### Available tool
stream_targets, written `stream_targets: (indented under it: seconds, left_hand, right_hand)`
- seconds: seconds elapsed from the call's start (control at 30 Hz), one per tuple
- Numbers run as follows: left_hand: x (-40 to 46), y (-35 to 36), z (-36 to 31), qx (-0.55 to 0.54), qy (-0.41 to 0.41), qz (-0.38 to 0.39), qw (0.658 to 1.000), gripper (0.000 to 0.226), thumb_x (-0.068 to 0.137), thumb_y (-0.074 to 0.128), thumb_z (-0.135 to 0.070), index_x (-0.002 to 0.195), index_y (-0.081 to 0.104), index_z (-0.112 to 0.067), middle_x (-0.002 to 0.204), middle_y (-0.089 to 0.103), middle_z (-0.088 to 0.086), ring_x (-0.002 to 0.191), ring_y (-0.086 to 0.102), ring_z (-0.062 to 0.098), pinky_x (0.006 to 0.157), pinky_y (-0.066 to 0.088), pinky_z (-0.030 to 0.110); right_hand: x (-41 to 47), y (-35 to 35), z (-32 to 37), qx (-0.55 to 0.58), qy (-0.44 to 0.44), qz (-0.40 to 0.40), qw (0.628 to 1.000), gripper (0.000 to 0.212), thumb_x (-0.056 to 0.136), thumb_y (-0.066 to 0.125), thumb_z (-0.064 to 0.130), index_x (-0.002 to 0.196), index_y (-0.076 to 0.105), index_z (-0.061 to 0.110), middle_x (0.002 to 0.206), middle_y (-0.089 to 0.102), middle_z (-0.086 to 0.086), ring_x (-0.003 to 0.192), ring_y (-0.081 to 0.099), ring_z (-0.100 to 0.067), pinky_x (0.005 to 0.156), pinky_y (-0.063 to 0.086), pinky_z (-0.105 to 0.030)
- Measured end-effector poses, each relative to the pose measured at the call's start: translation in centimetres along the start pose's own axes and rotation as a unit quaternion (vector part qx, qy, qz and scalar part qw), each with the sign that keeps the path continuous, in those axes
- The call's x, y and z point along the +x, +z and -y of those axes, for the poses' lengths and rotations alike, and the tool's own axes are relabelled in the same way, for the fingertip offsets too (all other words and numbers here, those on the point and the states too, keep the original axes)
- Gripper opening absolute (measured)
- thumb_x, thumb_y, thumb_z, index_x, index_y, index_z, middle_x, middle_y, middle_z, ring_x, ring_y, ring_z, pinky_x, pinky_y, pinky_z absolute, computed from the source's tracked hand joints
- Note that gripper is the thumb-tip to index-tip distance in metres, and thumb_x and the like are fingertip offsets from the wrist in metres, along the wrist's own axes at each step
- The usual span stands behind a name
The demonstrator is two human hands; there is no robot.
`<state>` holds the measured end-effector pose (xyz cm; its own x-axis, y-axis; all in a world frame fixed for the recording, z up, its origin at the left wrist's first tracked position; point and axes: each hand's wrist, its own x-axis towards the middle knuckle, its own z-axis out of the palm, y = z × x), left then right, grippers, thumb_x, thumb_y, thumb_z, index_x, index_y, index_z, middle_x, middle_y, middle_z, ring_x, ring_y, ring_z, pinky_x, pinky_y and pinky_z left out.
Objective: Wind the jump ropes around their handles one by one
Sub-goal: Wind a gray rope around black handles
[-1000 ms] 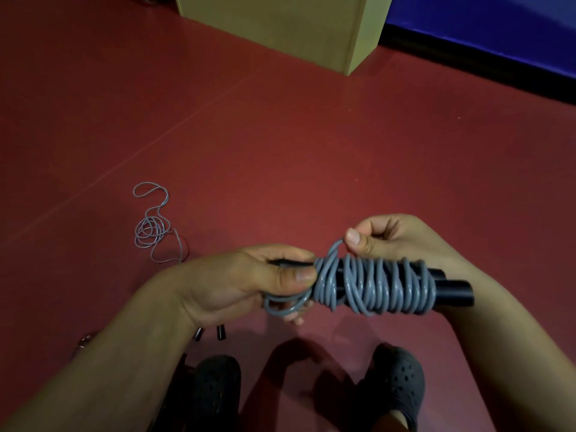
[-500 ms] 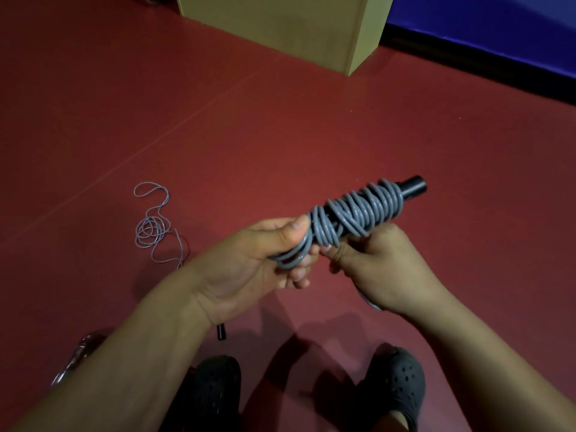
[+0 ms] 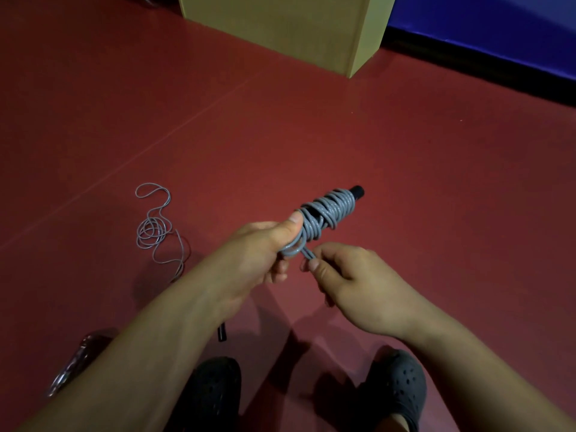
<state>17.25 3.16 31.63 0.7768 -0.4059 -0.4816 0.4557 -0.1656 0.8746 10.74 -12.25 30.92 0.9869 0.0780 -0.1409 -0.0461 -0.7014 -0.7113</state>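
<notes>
Red floor (image 3: 405, 182). Left hand (image 3: 258, 254) grips wound handles (image 3: 330, 210); right hand (image 3: 349, 275) fingers pinch rope tail (image 3: 307, 252) toward 5 o'clock. Step: securing end. Next: tuck tail, then loose rope (image 3: 156, 229) at 9 o'clock.

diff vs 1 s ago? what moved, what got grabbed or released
The wound bundle swung from lying crosswise to pointing away up-right, black handle tip now at the far end. The right hand left the top of the coils, dropped below the bundle and now pinches the rope's tail end. The left hand keeps gripping the near end. The loose rope on the floor is unchanged.
</notes>
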Motion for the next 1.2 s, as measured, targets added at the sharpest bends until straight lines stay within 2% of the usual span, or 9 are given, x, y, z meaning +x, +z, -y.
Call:
stream_targets:
  seconds: [0.1, 0.17, 0.33, 0.47, 0.67, 0.93, 1.1, 1.2]
  left_hand:
    - [0.2, -0.2, 0.7, 0.117, 0.059, -0.011, 0.991, 0.037, 0.095, 0.058, -0.048, 0.068, 0.068, -0.025, 0.06, 0.049, -0.005, 0.056, 0.043, 0.013, 0.067, 0.039, 0.034]
    - [0.1, -0.2, 1.0, 0.191, 0.101, -0.029, 0.976, 0.037, 0.097, 0.056, -0.044, 0.068, 0.066, -0.023, 0.056, 0.047, -0.011, 0.057, 0.041, 0.012, 0.063, 0.035, 0.031]
    - [0.1, -0.1, 1.5, 0.306, 0.133, -0.066, 0.94, 0.035, 0.095, 0.057, -0.04, 0.064, 0.058, -0.024, 0.045, 0.044, -0.015, 0.044, 0.036, 0.004, 0.045, 0.028, 0.022]
    - [0.0, -0.1, 1.6, 0.364, 0.125, -0.084, 0.919, 0.036, 0.094, 0.057, -0.044, 0.071, 0.061, -0.017, 0.048, 0.045, -0.009, 0.045, 0.039, 0.008, 0.049, 0.032, 0.03]
    - [-0.1, -0.3, 1.4, 0.41, 0.099, -0.095, 0.902, 0.041, 0.093, 0.055, -0.05, 0.071, 0.061, -0.016, 0.053, 0.047, -0.006, 0.051, 0.045, 0.014, 0.051, 0.033, 0.031]
    - [-0.2, -1.1, 1.0, 0.439, 0.059, -0.118, 0.889, 0.047, 0.088, 0.067, -0.043, 0.053, 0.052, -0.016, 0.045, 0.042, -0.004, 0.044, 0.04, 0.014, 0.046, 0.025, 0.027]
    - [-0.3, -1.0, 0.7, 0.411, 0.063, -0.156, 0.896, 0.038, 0.081, 0.076, -0.041, 0.06, 0.06, -0.014, 0.048, 0.048, -0.004, 0.046, 0.043, 0.013, 0.045, 0.027, 0.026]
    - [-0.2, -1.1, 0.8, 0.379, 0.092, -0.175, 0.904, 0.032, 0.078, 0.08, -0.038, 0.069, 0.064, -0.013, 0.053, 0.053, -0.002, 0.049, 0.046, 0.014, 0.046, 0.031, 0.027]
  right_hand:
    - [0.0, 0.1, -0.1, -0.016, -0.008, -0.001, 1.0, 0.016, 0.096, 0.052, 0.025, 0.081, 0.057, 0.022, 0.058, 0.053, 0.01, 0.056, 0.053, -0.006, 0.057, 0.043, -0.026]
    - [-0.1, 0.2, -0.1, -0.044, -0.013, 0.003, 0.999, 0.018, 0.092, 0.053, 0.021, 0.074, 0.049, 0.021, 0.055, 0.047, 0.01, 0.053, 0.046, -0.006, 0.053, 0.035, -0.02]
    - [-0.3, 0.2, -0.2, -0.069, -0.018, 0.016, 0.997, 0.015, 0.09, 0.053, 0.023, 0.076, 0.05, 0.019, 0.059, 0.048, 0.008, 0.056, 0.044, -0.009, 0.052, 0.033, -0.023]
    - [-0.4, 0.2, -0.4, -0.089, -0.005, 0.008, 0.996, 0.027, 0.092, 0.051, 0.036, 0.074, 0.051, 0.018, 0.061, 0.051, 0.006, 0.061, 0.049, -0.017, 0.058, 0.037, -0.034]
    - [-0.4, -0.1, -0.5, -0.065, 0.048, -0.014, 0.997, 0.05, 0.092, 0.051, 0.054, 0.066, 0.055, 0.011, 0.058, 0.062, -0.004, 0.059, 0.06, -0.022, 0.061, 0.05, -0.04]
    - [-0.3, -0.2, -0.3, -0.061, 0.028, -0.03, 0.997, 0.026, 0.09, 0.062, 0.044, 0.085, 0.067, 0.018, 0.067, 0.064, 0.002, 0.066, 0.058, -0.015, 0.065, 0.046, -0.034]
    - [-0.2, -0.6, -0.4, -0.032, 0.06, -0.11, 0.992, 0.031, 0.075, 0.075, 0.053, 0.072, 0.072, 0.022, 0.058, 0.064, 0.004, 0.056, 0.056, -0.007, 0.051, 0.039, -0.021]
    - [0.0, -0.9, -0.4, -0.019, 0.08, -0.129, 0.988, 0.041, 0.069, 0.077, 0.057, 0.065, 0.069, 0.018, 0.054, 0.064, -0.001, 0.05, 0.055, -0.013, 0.047, 0.04, -0.027]
